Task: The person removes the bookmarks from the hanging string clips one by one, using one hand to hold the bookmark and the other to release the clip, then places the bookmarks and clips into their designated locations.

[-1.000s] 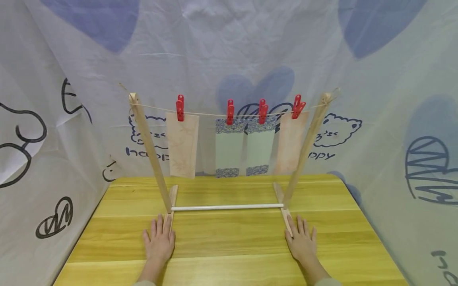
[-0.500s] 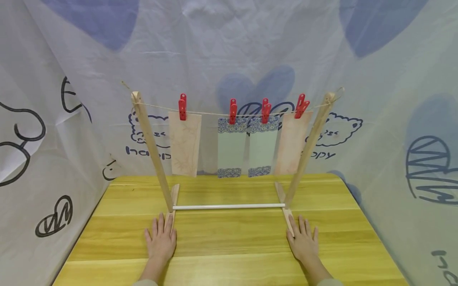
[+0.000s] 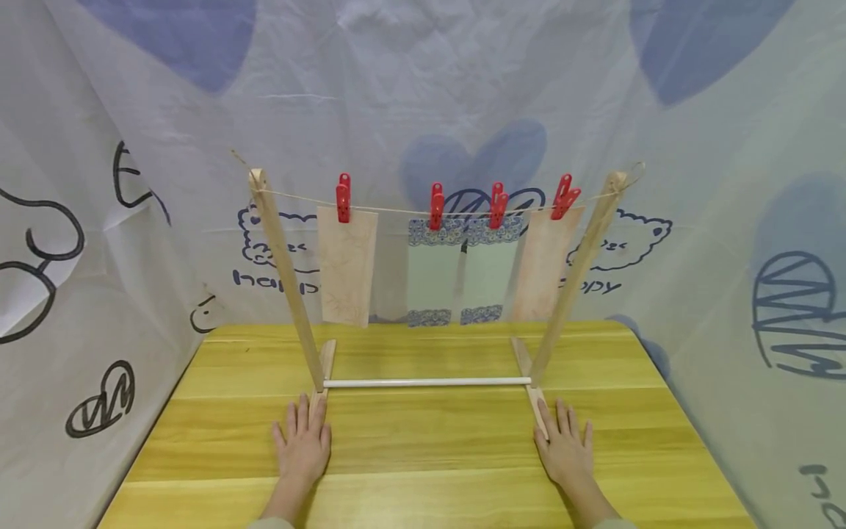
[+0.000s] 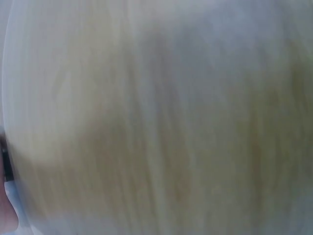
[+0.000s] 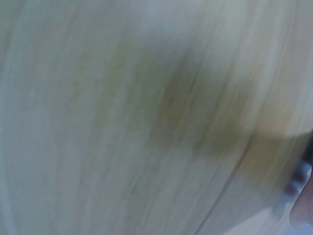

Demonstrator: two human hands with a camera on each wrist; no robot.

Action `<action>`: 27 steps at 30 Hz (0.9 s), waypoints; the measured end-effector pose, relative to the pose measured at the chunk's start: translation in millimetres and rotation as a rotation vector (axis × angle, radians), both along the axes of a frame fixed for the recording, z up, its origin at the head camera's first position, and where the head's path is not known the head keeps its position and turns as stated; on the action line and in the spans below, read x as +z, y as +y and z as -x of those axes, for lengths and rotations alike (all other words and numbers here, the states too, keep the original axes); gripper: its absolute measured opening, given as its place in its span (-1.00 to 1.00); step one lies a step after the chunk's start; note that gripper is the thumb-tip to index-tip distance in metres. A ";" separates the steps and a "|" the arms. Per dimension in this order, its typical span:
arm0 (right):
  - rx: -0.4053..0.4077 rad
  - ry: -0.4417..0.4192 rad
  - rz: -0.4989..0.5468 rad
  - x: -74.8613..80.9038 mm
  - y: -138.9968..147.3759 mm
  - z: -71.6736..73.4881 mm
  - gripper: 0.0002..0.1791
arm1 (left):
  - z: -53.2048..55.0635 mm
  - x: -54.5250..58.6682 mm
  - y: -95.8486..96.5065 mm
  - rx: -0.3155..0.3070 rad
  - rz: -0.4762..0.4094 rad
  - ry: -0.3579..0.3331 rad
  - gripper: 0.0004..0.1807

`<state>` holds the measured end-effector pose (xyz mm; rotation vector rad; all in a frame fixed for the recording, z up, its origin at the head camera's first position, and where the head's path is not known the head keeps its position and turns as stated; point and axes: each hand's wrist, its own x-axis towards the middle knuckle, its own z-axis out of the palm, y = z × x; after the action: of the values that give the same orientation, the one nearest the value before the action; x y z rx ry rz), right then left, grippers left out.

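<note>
Wooden rack (image 3: 286, 275), one, standing upright at the centre of the head view. Parts: left post and right post (image 3: 577, 283), leaning outward toward their tops in the frame; left foot (image 3: 327, 356) and right foot (image 3: 521, 356), flat on the table; white rod (image 3: 426, 382), joining the two sides low down.

Left hand (image 3: 304, 448), lower left of centre, palm down. Fingers straight and slightly apart, gripping nothing; the index finger lies over the near end of the left foot.

Right hand (image 3: 567, 452), lower right of centre, palm down. Fingers straight and apart, gripping nothing; the index finger and thumb are at the near end of the right foot. How firmly either hand presses, cannot tell.

String (image 3: 390, 211), one, thin, tied between the post tops, sagging slightly at mid-frame.

Red clips (image 3: 344, 200), four, on the string; the rightmost tilts.

Cards, four, hanging from the clips, left to right: beige card (image 3: 347, 268); two pale cards (image 3: 429, 275) with blue patterned bands at top and bottom; pinkish card (image 3: 545, 264), partly behind the right post.

Table (image 3: 423, 455), yellow wood grain, lower frame; blurred in both wrist views.

Cloth (image 3: 396, 66), whitish, blue hearts and dark line drawings, behind and at both sides.
</note>
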<state>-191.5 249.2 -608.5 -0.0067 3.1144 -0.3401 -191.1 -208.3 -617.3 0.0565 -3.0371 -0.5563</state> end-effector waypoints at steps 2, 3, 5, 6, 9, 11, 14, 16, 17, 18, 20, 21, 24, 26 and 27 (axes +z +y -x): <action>0.000 0.004 0.002 0.5 0.0 -0.2 -0.40 | -0.1 0.7 0.2 0.001 -0.006 -0.006 -0.45; -0.001 0.006 0.002 0.7 0.0 -0.2 -0.40 | -0.2 1.0 0.1 0.002 -0.008 -0.011 -0.45; -0.002 0.005 -0.001 1.0 0.0 -0.4 -0.39 | -0.3 1.9 0.2 0.002 -0.012 -0.017 -0.45; -0.003 0.003 0.002 1.1 0.1 -0.4 -0.39 | -0.4 2.3 0.3 0.000 -0.012 -0.017 -0.45; -0.009 0.000 -0.003 1.1 1.1 -1.0 -0.39 | -0.8 2.8 0.8 -0.004 -0.014 -0.011 -0.45; -0.011 0.000 0.002 0.8 1.9 -1.4 -0.40 | -1.6 3.2 1.6 -0.005 -0.024 0.005 -0.46; -0.015 0.005 0.008 0.0 4.0 -2.1 -0.39 | -2.7 2.2 3.8 -0.002 -0.030 0.026 -0.47; -0.017 0.004 0.011 -0.4 5.5 -2.4 -0.39 | -2.8 0.7 5.2 0.000 -0.033 0.041 -0.47; -0.019 0.004 0.011 -0.8 6.4 -2.4 -0.39 | -3.0 -0.1 5.7 0.000 -0.031 0.042 -0.47; -0.020 0.005 0.008 -1.0 7.1 -2.6 -0.38 | -2.9 -0.9 6.2 0.001 -0.030 0.048 -0.47; -0.023 0.004 0.001 -0.9 8.2 -3.0 -0.38 | -2.7 -2.1 7.1 -0.001 -0.038 0.055 -0.47; -0.024 0.004 0.002 -0.7 8.7 -3.2 -0.38 | -2.4 -2.9 7.6 0.000 -0.040 0.064 -0.47; -0.026 0.005 0.006 0.5 9.7 -4.2 -0.39 | -2.4 -2.9 9.5 -0.003 -0.045 0.070 -0.47; -0.029 0.002 0.010 1.1 10.4 -5.0 -0.39 | -2.2 -2.1 10.8 -0.005 -0.046 0.060 -0.47; -0.029 0.002 0.011 0.9 11.1 -5.3 -0.39 | -2.3 -1.6 11.5 -0.007 -0.044 0.054 -0.47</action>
<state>-186.2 260.2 -607.6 0.0384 3.1177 -0.3582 -188.9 -196.8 -618.9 0.0328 -2.9741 -0.6156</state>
